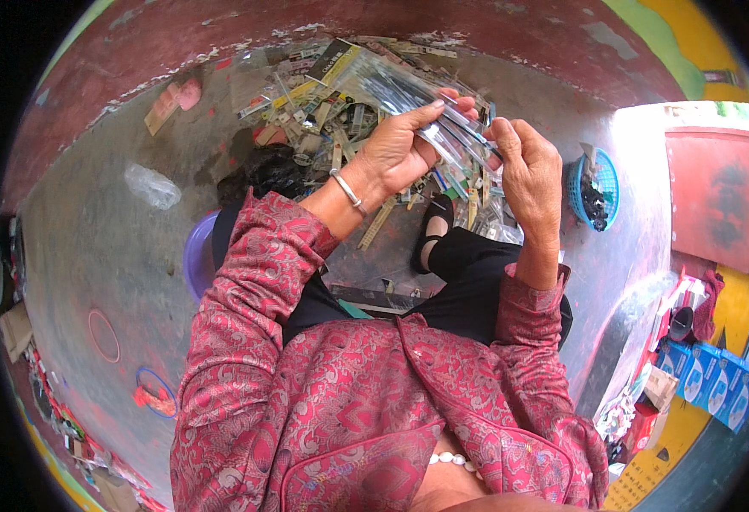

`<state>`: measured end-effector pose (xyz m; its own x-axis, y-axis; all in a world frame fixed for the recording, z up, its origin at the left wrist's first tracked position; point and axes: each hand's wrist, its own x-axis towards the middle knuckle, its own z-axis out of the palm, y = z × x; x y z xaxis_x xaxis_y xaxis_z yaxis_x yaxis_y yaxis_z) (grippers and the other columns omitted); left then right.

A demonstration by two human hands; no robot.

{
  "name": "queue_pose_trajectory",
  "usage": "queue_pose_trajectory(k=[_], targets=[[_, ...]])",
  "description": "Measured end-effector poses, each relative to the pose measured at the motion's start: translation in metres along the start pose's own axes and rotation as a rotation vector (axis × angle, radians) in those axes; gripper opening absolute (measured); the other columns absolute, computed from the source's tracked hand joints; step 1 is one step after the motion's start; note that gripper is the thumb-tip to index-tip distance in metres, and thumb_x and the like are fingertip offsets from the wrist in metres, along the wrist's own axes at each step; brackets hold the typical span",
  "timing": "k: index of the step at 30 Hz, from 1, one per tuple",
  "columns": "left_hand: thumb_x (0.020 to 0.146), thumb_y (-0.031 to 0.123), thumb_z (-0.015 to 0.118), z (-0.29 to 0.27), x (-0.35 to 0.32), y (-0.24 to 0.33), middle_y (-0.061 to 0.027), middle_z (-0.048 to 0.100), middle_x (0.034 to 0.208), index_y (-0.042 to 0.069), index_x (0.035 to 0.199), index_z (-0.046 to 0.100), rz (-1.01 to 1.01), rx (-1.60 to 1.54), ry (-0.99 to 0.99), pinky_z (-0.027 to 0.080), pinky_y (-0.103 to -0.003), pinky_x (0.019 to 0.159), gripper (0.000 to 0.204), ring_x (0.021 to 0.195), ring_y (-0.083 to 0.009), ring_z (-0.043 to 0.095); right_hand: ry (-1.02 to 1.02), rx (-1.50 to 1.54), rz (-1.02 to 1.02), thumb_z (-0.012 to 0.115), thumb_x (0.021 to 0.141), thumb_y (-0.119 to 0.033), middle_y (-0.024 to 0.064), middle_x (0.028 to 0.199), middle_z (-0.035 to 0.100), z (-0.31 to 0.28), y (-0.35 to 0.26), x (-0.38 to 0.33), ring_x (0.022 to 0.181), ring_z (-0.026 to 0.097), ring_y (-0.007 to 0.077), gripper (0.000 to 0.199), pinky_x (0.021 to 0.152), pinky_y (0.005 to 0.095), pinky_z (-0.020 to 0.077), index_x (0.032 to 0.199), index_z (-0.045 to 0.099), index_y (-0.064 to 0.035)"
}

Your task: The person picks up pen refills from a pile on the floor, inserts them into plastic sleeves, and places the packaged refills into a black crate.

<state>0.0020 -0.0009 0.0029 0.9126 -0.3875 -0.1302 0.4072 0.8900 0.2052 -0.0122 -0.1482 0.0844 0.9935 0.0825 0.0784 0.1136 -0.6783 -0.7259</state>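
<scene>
A long clear plastic packet (374,81) with a dark and yellow header slants across in front of me, with thin dark sticks inside. My left hand (396,152) is closed around its lower part, thumb on top and fingers beneath. At the packet's near end, my right hand (526,162) is closed in a pinch, thumb against the curled forefinger. The pinch seems to be on the packet's end or the stick tips there; the fingers hide which. Below both hands spreads a pile of flat packaged pieces (315,111) in clear wrap and card.
A blue basket (576,183) with dark bits stands to the right. A purple basin (200,256) is beside my left leg, near a black plastic bag (276,171). Crumpled clear plastic (153,186) lies on the left floor. Blue boxes (716,384) are at the lower right.
</scene>
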Motion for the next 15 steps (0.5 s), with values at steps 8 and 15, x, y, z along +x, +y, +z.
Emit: queue_pose_trajectory(k=[8,15], targets=[[0.087,0.007,0.047,0.000,0.003,0.003,-0.0155,0.051,0.118,-0.001,0.117,0.043,0.034,-0.071,0.023,0.034,-0.040,0.101,0.031,0.114,-0.0265,0.046,-0.005,0.354,0.091,0.050,0.088,-0.031,0.0030,0.054,0.054,0.004,0.020,0.008,0.049,0.048,0.0067,0.037,0.046,0.0221,0.0352,0.077,0.061,0.0025],[0.086,0.003,0.047,0.002,0.011,0.011,-0.0168,0.049,0.120,-0.004,0.116,0.044,0.100,-0.140,0.031,0.032,-0.038,0.103,0.031,0.117,-0.0279,0.043,0.129,0.474,0.068,0.047,0.091,-0.025,-0.0001,0.056,0.052,-0.001,0.006,0.004,0.049,0.045,0.0043,0.029,0.045,0.0188,0.0344,0.084,0.059,0.0004]])
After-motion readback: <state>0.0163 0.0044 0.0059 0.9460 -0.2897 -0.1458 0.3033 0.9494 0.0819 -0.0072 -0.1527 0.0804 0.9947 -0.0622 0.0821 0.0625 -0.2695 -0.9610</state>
